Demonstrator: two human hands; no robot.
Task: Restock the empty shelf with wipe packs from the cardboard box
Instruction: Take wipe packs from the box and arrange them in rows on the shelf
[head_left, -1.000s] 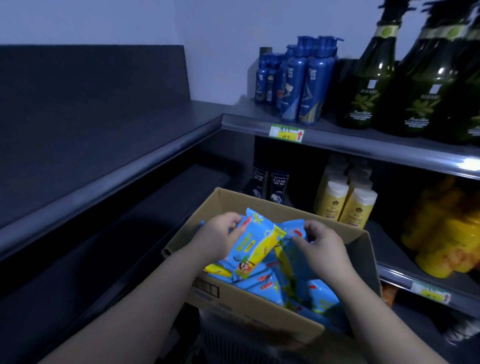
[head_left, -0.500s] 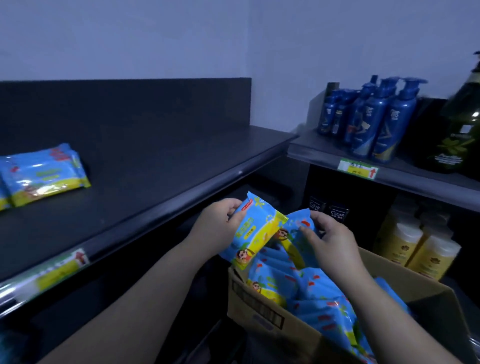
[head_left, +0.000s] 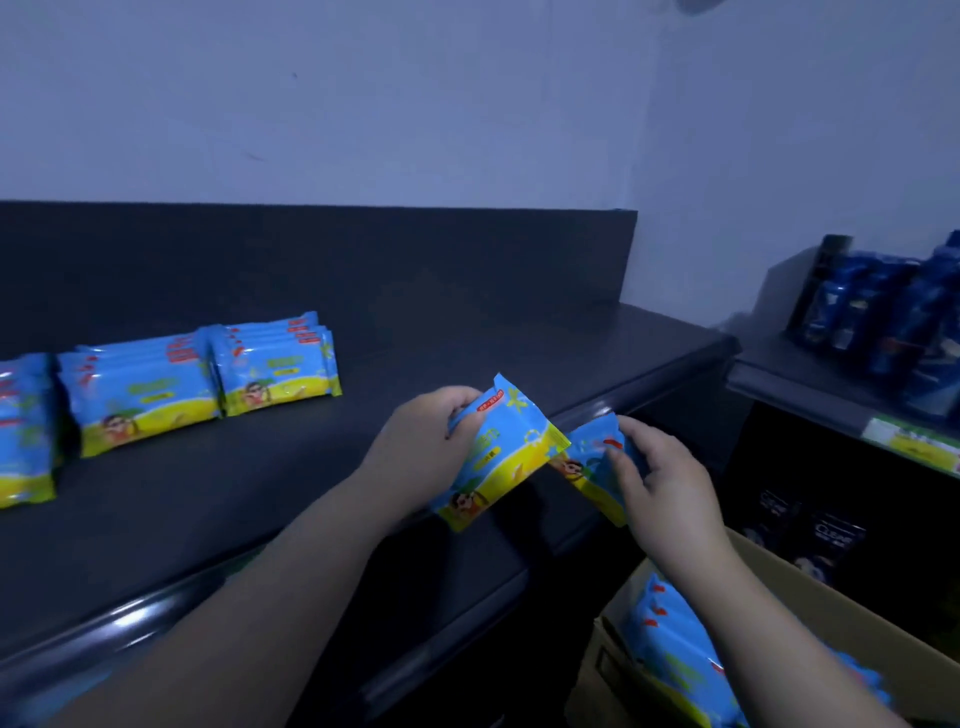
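Along the left of the dark shelf (head_left: 467, 332) I count three groups of wipe packs side by side: one cut off by the frame edge (head_left: 23, 431), a middle group (head_left: 140, 395), and a third group (head_left: 278, 364) touching it. All are blue and yellow with a cartoon figure on the front. Each group is several packs deep, but I can't tell from here whether they lie flat or stand on edge.

To the right of them, the left hand (head_left: 415, 447) is over the front part of the shelf. Its fingers are curled round the upper left end of a wipe pack (head_left: 504, 457), which is tilted with its red-labelled corner uppermost.

Just beside it, the right hand (head_left: 665, 488) grips a second wipe pack (head_left: 587, 462), fingers folded over its front. This one sits at the shelf's front lip. The first pack's right corner overlaps the second, so the two look to be touching.

Below the right forearm, at lower right, the cardboard box (head_left: 893, 639) stands open with more blue packs (head_left: 670, 660) inside.

At the far right a neighbouring shelf carries dark blue bottles (head_left: 883, 322), blurred on my feed. A green and yellow price label (head_left: 914, 447) is on that shelf's edge, and dark bottles marked CLEAR (head_left: 831, 535) stand on the level beneath.
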